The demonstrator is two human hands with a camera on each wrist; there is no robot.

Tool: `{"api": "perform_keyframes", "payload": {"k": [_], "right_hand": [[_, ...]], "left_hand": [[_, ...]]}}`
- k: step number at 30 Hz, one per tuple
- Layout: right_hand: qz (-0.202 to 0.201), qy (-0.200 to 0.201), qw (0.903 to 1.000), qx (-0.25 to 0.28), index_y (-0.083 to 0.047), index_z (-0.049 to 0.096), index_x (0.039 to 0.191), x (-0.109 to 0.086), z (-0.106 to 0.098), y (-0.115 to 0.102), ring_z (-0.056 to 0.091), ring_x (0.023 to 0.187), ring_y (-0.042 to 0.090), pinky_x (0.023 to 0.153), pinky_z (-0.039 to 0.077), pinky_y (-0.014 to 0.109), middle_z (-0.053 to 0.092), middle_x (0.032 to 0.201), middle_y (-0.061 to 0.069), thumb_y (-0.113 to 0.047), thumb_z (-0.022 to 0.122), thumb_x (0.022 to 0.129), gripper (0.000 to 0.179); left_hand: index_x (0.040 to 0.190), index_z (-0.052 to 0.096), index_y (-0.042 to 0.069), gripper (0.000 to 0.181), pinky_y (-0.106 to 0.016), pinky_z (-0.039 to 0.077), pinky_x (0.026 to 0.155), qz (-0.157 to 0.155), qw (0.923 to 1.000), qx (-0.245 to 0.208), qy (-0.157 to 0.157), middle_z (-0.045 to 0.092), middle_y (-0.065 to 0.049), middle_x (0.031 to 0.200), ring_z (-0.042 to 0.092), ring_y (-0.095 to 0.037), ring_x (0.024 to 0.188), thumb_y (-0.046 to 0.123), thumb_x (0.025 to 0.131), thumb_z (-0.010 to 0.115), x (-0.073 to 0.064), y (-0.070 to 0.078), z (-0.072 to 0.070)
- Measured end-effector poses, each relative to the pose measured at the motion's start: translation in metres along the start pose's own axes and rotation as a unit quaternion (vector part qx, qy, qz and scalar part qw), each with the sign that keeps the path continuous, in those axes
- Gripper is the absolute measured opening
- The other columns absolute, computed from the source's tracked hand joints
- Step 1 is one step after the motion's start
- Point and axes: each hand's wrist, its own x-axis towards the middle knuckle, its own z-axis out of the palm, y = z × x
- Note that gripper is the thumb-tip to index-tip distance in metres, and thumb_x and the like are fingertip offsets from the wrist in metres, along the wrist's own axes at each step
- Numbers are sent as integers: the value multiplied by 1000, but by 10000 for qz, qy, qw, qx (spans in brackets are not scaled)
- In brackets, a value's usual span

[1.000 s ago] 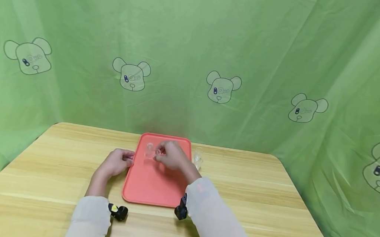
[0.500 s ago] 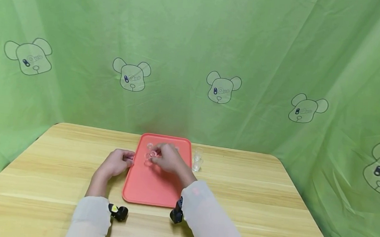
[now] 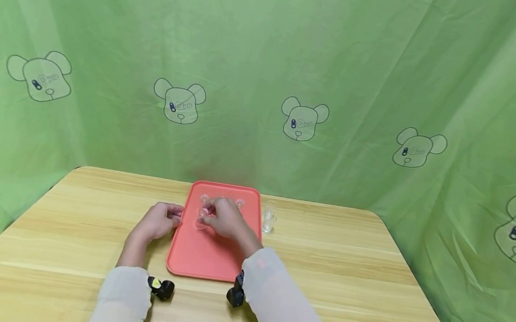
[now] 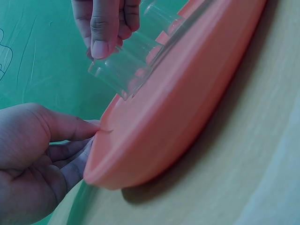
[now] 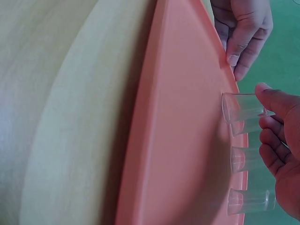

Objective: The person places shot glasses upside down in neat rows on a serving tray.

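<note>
A red tray lies on the wooden table. My left hand grips its left edge, thumb at the rim and fingers against the outside in the left wrist view. My right hand is over the tray's far left part, pinching a small clear glass near its upper end. The lower end of that glass is close at the tray's surface. Beside it, toward the far edge, more clear glasses stand upright in a row on the tray. My right hand partly hides them in the head view.
Several clear glasses stand close together on the table, just right of the tray. A green curtain with bear-head prints hangs behind the table and along its sides. A black camera sits on each wrist.
My right hand has moved left and slightly nearer with the glass, uncovering a glass at the tray's far right. My left hand has stayed on the tray's edge.
</note>
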Motion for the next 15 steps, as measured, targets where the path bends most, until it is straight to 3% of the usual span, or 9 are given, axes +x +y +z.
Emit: {"api": "perform_keyframes", "payload": {"k": [15], "right_hand": [[130, -2, 9995, 299, -10, 74, 91, 0, 4, -3, 60, 77, 7, 70, 51, 19, 66, 80, -5, -13, 78, 92, 5]], "left_hand": [[132, 63, -9, 36, -46, 55, 98, 70, 10000, 31, 4, 72, -20, 114, 68, -30, 106, 0, 97, 62, 0, 0, 0]]}}
